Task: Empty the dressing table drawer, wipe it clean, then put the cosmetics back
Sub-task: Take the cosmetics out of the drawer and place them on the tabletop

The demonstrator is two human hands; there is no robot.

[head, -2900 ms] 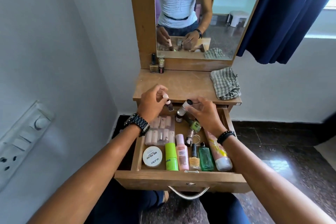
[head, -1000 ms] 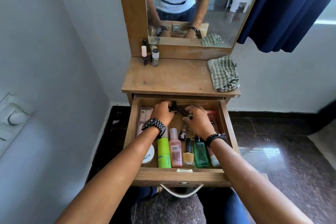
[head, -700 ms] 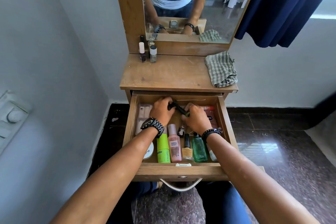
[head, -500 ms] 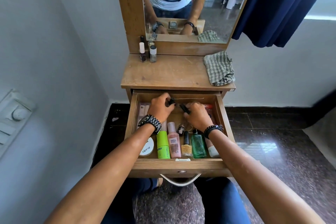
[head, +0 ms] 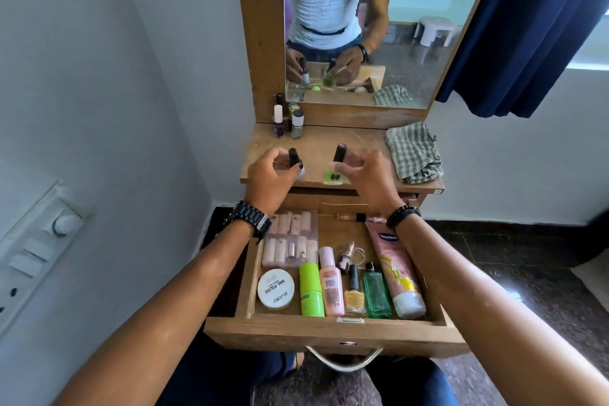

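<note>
My left hand [head: 270, 176] pinches a small bottle with a black cap [head: 294, 160] by its top, and my right hand [head: 364, 171] pinches a pale green nail polish bottle [head: 333, 175] the same way by its black cap — both sit just above the centre of the frame, over the front edge of the wooden table top [head: 329, 142]. I cannot tell whether either bottle touches the wood. In the upper middle, at the back left corner of the top, two more small bottles [head: 288, 123] stand upright beside the mirror [head: 395, 26]. A checked cloth [head: 413, 153] lies crumpled at the right end of the top. The drawer [head: 329, 331] is pulled open in the lower middle of the frame and holds many cosmetics: a clear pack of false nails [head: 290, 239] at its back left, a round white tin [head: 276, 289] at the front left, then a lime green tube [head: 310, 290], a pink bottle [head: 331, 283], a yellow nail polish [head: 354, 295], a green glass bottle [head: 376, 295] and a pink lotion tube [head: 395, 265] along the right side.
</note>
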